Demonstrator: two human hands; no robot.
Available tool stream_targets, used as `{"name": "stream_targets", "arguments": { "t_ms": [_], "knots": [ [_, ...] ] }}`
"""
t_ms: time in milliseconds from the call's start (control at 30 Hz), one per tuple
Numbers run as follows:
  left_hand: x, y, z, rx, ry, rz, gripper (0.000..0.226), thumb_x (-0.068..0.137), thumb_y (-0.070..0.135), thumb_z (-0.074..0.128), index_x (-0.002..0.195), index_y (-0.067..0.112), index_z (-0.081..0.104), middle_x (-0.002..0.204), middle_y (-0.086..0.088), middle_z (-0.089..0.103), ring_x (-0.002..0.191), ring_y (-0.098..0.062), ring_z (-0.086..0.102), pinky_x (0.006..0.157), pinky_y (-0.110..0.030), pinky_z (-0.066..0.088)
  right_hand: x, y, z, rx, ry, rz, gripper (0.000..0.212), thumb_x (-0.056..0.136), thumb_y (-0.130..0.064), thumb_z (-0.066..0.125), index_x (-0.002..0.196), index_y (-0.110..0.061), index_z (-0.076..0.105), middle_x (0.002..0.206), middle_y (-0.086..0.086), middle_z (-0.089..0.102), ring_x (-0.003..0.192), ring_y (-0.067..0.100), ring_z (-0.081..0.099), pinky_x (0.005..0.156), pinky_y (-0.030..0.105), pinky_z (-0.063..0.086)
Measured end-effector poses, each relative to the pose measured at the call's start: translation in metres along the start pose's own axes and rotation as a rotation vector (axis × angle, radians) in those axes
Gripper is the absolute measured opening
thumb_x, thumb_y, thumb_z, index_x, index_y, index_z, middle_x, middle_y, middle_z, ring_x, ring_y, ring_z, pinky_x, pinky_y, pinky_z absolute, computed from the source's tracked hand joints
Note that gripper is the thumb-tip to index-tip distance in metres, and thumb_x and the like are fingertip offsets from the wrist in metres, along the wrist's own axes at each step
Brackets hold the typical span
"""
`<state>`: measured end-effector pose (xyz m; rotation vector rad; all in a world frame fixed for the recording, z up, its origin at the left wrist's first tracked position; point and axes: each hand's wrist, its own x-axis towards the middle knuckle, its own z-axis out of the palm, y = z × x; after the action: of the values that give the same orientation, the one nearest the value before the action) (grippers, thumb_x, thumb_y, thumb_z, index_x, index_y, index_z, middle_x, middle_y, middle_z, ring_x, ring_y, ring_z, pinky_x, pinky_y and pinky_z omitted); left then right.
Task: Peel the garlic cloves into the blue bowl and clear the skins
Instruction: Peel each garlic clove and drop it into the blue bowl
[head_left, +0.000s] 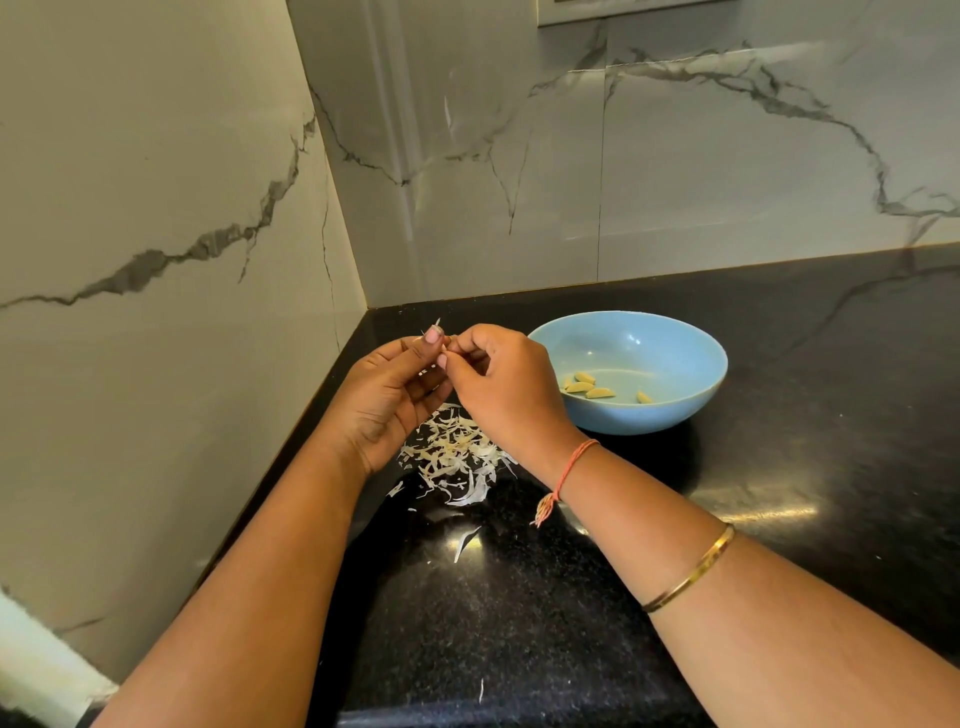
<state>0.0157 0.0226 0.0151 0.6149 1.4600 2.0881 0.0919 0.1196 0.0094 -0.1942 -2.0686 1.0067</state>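
While both the left hand (395, 395) and right hand (501, 387) pinch a small, mostly hidden garlic clove (440, 347) at ten o'clock of the round pale-blue bowl (691, 358) on the black speckled bench (779, 467), its papery skin, light and brittle, likely lifts best from the tip.

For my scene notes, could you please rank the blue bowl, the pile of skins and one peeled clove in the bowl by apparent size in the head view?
1. blue bowl
2. pile of skins, clearly smaller in spread
3. peeled clove, by far the smallest
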Motion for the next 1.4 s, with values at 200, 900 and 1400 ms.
{"name": "stream_targets", "arguments": {
  "t_ms": [200, 900, 1400],
  "knots": [
    [0.0015, 0.0011, -0.0024, -0.044, -0.013, -0.029, 0.02, 0.071, 0.024, 0.065, 0.087, 0.011, 0.066, 0.085, -0.005, 0.069, 0.081, -0.012, 0.065, 0.081, -0.025, 0.053, 0.0009, -0.0013, -0.0023, 0.029, -0.045, 0.02, 0.014, 0.091, -0.014, 0.056, 0.083, -0.009, 0.067, 0.075, -0.001, 0.063, 0.07, 0.012, 0.059, 0.061, 0.017, 0.046],
    [-0.002, 0.0029, 0.0019, -0.05, 0.051, -0.05, 0.017, 0.069, 0.031, 0.066, 0.078, 0.018, 0.071, 0.081, 0.001, 0.071, 0.08, -0.01, 0.064, 0.071, -0.021, 0.052, -0.0012, -0.0003, 0.0007, 0.013, 0.029, -0.051, 0.012, 0.087, -0.014, 0.061, 0.084, -0.006, 0.07, 0.076, 0.003, 0.068, 0.068, 0.012, 0.06, 0.062, 0.021, 0.052],
    [-0.0001, 0.0019, 0.0006, 0.008, 0.064, -0.023, 0.026, 0.068, 0.03, 0.067, 0.088, 0.013, 0.069, 0.083, -0.001, 0.07, 0.083, -0.013, 0.062, 0.082, -0.027, 0.048, -0.0006, -0.0016, -0.0012, -0.049, -0.011, -0.087, 0.018, 0.086, -0.016, 0.06, 0.072, -0.008, 0.067, 0.063, -0.003, 0.058, 0.056, 0.008, 0.05, 0.053, 0.019, 0.042]
  ]
}}
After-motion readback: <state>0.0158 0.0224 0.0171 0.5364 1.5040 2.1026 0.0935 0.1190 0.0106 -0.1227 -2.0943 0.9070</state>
